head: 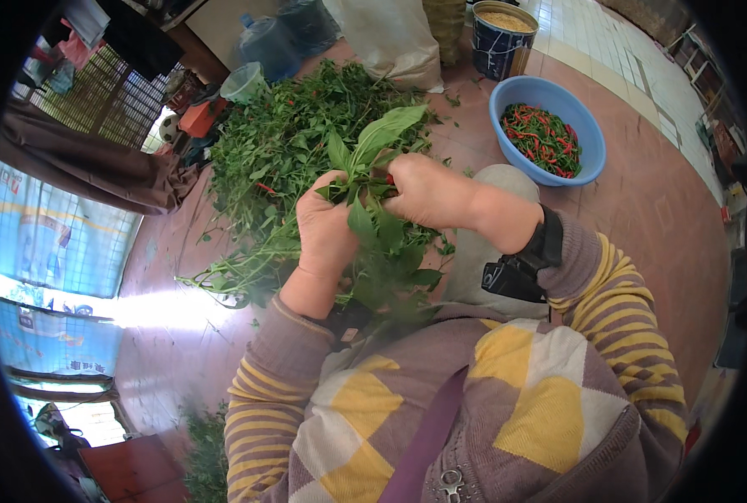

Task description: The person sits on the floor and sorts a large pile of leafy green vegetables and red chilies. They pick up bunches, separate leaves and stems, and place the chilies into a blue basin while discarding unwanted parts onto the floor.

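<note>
A leafy chili pepper plant (367, 229) is held up in front of my lap, its broad leaves spreading above and below my hands. My left hand (326, 220) grips its stems from the left side. On the right, my right hand (427, 192) has its fingers closed at the plant, and a bit of red chili (390, 180) shows beside them. Leaves and fingers hide just what the right fingertips pinch. Behind both hands lies a large heap of cut chili plants (279, 138) on the tiled floor, with a few red pods among the green.
A blue plastic basin (590, 160) holding red and green chilies (542, 139) stands to the right. Past it are a bucket of grain-like material (505, 47) and a white sack (392, 38). More cut greenery (204, 446) lies at lower left, near a red-brown board (131, 468).
</note>
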